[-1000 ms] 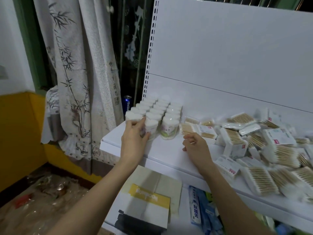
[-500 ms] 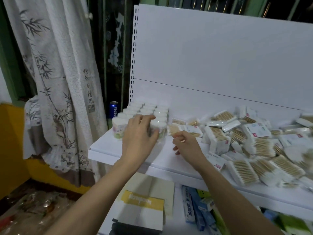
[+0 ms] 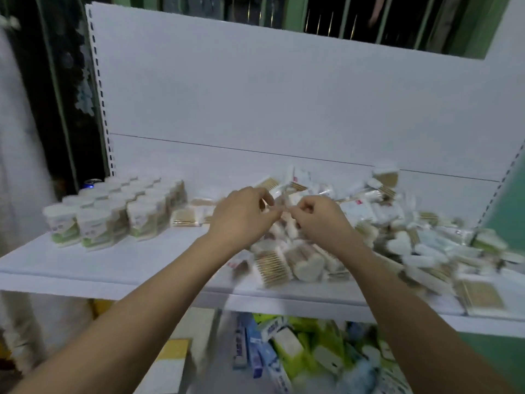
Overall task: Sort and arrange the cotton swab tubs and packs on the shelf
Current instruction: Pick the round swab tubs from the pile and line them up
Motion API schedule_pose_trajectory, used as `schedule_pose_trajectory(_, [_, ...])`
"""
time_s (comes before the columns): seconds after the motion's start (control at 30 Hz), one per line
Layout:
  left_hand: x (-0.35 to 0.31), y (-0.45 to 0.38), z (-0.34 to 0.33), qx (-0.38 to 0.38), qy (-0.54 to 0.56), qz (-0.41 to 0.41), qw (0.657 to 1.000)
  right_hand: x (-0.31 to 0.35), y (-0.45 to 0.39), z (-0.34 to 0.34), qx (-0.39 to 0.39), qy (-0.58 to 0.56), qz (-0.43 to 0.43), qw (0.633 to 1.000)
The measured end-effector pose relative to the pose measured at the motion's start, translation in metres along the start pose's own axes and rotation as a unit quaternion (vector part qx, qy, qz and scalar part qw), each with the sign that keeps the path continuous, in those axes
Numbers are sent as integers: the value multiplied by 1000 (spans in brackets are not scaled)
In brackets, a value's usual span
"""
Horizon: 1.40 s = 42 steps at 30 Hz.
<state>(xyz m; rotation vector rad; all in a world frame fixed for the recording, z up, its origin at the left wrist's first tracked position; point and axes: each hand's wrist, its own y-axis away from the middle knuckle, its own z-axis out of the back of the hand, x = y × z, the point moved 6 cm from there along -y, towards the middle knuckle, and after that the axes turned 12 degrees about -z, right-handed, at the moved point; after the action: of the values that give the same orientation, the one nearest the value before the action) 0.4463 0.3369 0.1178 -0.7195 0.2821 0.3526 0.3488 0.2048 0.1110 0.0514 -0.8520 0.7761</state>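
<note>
The head view looks down over two bare forearms reaching forward to a white shelf [image 3: 119,268] with a tall white back panel [image 3: 284,95]. The picture is blurred by motion, so fine detail is soft.

The left hand [image 3: 241,217] and the right hand [image 3: 318,220] meet over the middle of the shelf, fingertips almost touching. Both have curled fingers and seem to pinch something small and pale between them, but the blur hides what it is, so whether either hand truly holds anything cannot be told.

Directly below and behind the hands lies a loose pile of cotton swab packs [image 3: 397,237], spreading from the middle of the shelf to its right end. The packs lie at all angles, some showing rows of tan sticks, some showing white labels (a few heart-shaped ones sit near the front). One flat pack [image 3: 483,297] lies at the front right edge.

Well to the left of both hands, a block of round cotton swab tubs [image 3: 113,214] stands upright in tidy rows, with white lids and green-marked labels. A blue can [image 3: 90,184] stands just behind the tubs.

Under the shelf, a lower level holds a jumble of blue and green boxes [image 3: 284,351].
</note>
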Motion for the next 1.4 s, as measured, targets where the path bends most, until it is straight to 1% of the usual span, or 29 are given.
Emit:
schedule_pose_trajectory(0.1, [-52,-17,-50,23,34,-16,999,-49,-3,55,-29,13,-20,999])
schedule_pose_trajectory(0.2, [-102,-30,-99,43,85,-30,995,-100,-6,105,-40,10,-49,998])
schedule_pose_trajectory(0.3, [-141,-42,-139,59,88,-50,993,-146,-12,143,-50,-4,-59,997])
schedule_pose_trajectory(0.33, [-148,-46,-149,56,71,-51,995,-159,-12,153,-53,-4,-59,997])
schedule_pose_trajectory(0.4, [-150,-53,-161,27,-17,-37,999,-178,-13,164,-55,-7,-55,997])
schedule_pose_trajectory(0.47, [-143,-54,-163,-19,-110,4,994,-190,-13,165,-50,-13,-46,998])
schedule_pose_trajectory(0.53, [-135,-52,-167,-44,-139,47,988,-193,-10,159,-28,-20,-27,999])
schedule_pose_trajectory(0.6, [-131,-52,-171,-43,-156,60,985,-192,-8,151,-12,-44,-11,999])
schedule_pose_trajectory(0.67, [-124,-53,-172,-27,-184,62,981,-187,-8,145,8,-70,-4,998])
schedule_pose_trajectory(0.73, [-116,-56,-170,-6,-178,73,981,-181,-10,138,30,-90,0,995])
schedule_pose_trajectory(0.8, [-108,-56,-164,-4,-103,90,991,-175,-14,134,42,-106,5,993])
schedule_pose_trajectory(0.87, [-107,-54,-146,-50,12,96,994,-166,-16,129,57,-132,13,989])
schedule_pose_trajectory(0.9, [-106,-52,-134,-76,93,114,986,-161,-16,126,71,-152,20,986])
schedule_pose_trajectory(0.93, [-104,-49,-126,-84,207,152,963,-154,-16,123,91,-174,29,980])
schedule_pose_trajectory(0.97, [-104,-47,-123,-61,335,192,921,-147,-14,119,113,-190,41,974])
schedule_pose_trajectory(1.0, [-106,-43,-121,-17,440,223,870,-139,-13,115,132,-196,55,970])
schedule_pose_trajectory(1.03, [-109,-39,-117,22,504,240,829,-132,-11,111,145,-194,72,968])
schedule_pose_trajectory(1.07, [-112,-35,-112,54,538,245,805,-125,-10,107,153,-191,87,966])
schedule_pose_trajectory(1.13, [-111,-29,-104,87,558,239,790,-112,-5,98,169,-197,109,960])
schedule_pose_trajectory(1.2, [-109,-24,-99,100,571,240,778,-99,-1,88,190,-211,127,950])
schedule_pose_trajectory(1.33, [-87,-11,-84,79,569,260,776,-83,2,61,236,-265,135,925])
schedule_pose_trajectory(1.37, [-80,-6,-80,76,561,262,781,-79,3,52,251,-273,132,919])
schedule_pose_trajectory(1.4, [-74,-1,-75,70,544,263,794,-74,5,44,262,-274,132,916])
